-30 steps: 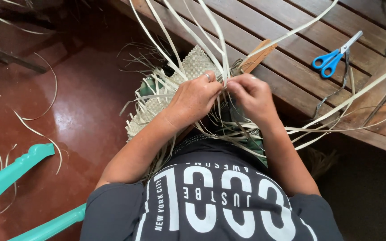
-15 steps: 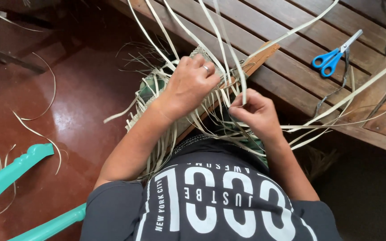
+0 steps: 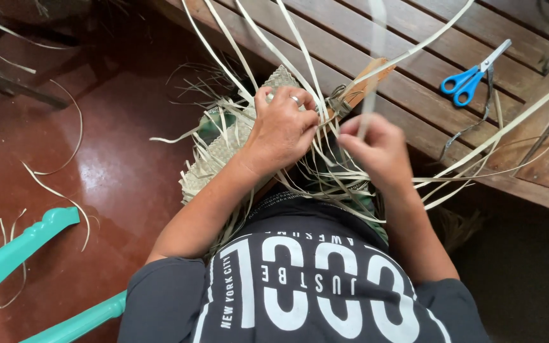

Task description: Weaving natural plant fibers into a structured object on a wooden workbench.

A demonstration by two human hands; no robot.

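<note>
A pale woven palm-leaf mat (image 3: 223, 149) lies across my lap, with many loose strips fanning out from its edge. My left hand (image 3: 282, 130), a ring on one finger, presses down on the woven edge and holds the strips there. My right hand (image 3: 376, 149) pinches one long pale strip (image 3: 371, 76) that rises blurred toward the top of the view. A flat wooden stick (image 3: 365, 77) lies under the strips at the bench edge, just beyond both hands.
A slatted wooden bench (image 3: 414, 38) runs across the top right; blue-handled scissors (image 3: 468, 73) lie on it. Long strips (image 3: 509, 130) trail over the bench. A red-brown floor (image 3: 96, 140) with stray strips is at left, and a teal plastic chair (image 3: 23, 248) at lower left.
My right hand has lifted slightly with its strip, which now blurs upward. My left hand shifted a little along the woven edge and stays pressed down.
</note>
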